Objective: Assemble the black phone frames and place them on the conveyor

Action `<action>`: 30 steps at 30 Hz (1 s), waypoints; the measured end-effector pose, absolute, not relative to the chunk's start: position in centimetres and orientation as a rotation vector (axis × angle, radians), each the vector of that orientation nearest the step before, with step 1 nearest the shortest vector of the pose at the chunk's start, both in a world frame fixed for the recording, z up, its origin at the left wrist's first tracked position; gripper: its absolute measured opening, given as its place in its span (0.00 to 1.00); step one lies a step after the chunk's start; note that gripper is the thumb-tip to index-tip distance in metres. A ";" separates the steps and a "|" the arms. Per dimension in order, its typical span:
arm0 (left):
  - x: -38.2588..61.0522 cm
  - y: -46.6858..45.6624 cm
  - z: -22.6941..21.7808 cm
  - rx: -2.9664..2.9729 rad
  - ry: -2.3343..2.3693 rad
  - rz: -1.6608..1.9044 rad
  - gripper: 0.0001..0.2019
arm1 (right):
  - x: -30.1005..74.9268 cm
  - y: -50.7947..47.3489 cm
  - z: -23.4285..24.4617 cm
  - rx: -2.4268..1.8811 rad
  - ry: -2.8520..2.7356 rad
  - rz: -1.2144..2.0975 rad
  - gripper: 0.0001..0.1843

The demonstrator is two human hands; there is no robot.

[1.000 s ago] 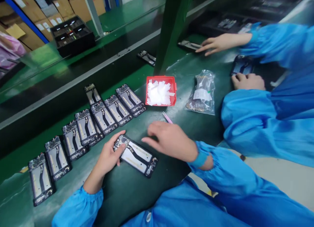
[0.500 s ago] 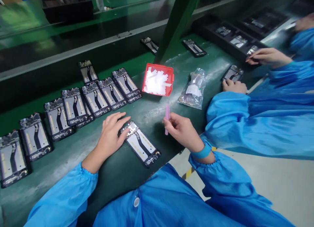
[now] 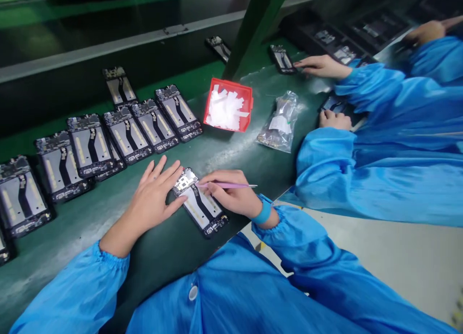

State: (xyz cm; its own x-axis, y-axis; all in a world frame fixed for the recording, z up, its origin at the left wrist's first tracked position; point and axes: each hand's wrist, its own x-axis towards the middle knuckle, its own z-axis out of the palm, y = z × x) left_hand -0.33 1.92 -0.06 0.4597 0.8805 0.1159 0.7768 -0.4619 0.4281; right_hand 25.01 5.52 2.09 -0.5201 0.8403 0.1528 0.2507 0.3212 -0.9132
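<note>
An opened phone point(image 3: 200, 204) lies tilted on the green bench in front of me, showing its silver plate, black flex cable and circuit boards. My left hand point(image 3: 155, 192) lies along its upper left side with fingers spread, the thumb and a fingertip touching the phone. Pink tweezers point(image 3: 235, 185) are pinched in my right hand point(image 3: 233, 192), which is over the phone's right side. One end of them points at the area just below the upper board. Whether it touches there I cannot tell.
Several similar opened phones point(image 3: 128, 136) stand in a row at the left. A red box point(image 3: 249, 105) of white strips and a clear plastic bag point(image 3: 278, 124) lie beyond my hands. A green post point(image 3: 253, 33) rises behind. At the right, a co-worker's hand point(image 3: 325, 66) reaches toward another phone point(image 3: 282, 59).
My right hand has moved left onto the phone, and the tweezers have swung from upright to nearly level. My left hand stays beside the phone. The co-worker's far hand has moved left.
</note>
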 end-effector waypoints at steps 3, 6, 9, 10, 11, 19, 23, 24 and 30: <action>-0.3 1.9 -0.1 2.379 1.405 0.481 0.33 | 23.8 5.9 1.5 -1.018 -1.882 1.266 0.11; -0.3 1.9 -0.3 2.351 1.390 0.506 0.33 | 23.5 5.8 0.8 -1.071 -1.852 1.272 0.13; -0.3 1.9 -0.4 2.339 1.389 0.526 0.33 | 23.4 5.5 0.5 -1.073 -1.933 1.165 0.10; -0.3 1.9 -0.4 2.338 1.388 0.531 0.33 | 23.4 5.4 0.5 -1.066 -1.975 1.110 0.08; -0.3 1.9 -0.4 2.337 1.385 0.538 0.33 | 23.3 5.3 0.5 -1.059 -2.014 1.049 0.07; -0.2 1.8 -0.3 2.331 1.377 0.559 0.32 | 23.2 5.2 0.1 -1.037 -2.121 0.876 0.06; -0.1 1.7 -0.4 2.343 1.382 0.532 0.33 | 23.4 5.1 0.1 -0.985 -2.230 0.839 0.08; -0.1 1.7 -0.5 2.345 1.379 0.532 0.33 | 23.5 5.1 0.1 -0.967 -2.256 0.834 0.08; 0.0 1.2 0.1 2.393 1.396 0.587 0.31 | 23.5 4.9 -0.1 -0.904 -2.223 0.829 0.08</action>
State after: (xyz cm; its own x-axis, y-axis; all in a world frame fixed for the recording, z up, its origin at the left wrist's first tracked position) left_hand 0.02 1.17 0.08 0.4417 0.8765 0.1916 0.7500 -0.4779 0.4573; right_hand 23.50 4.90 -0.07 -0.5928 0.7536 0.2840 0.3837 0.5743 -0.7231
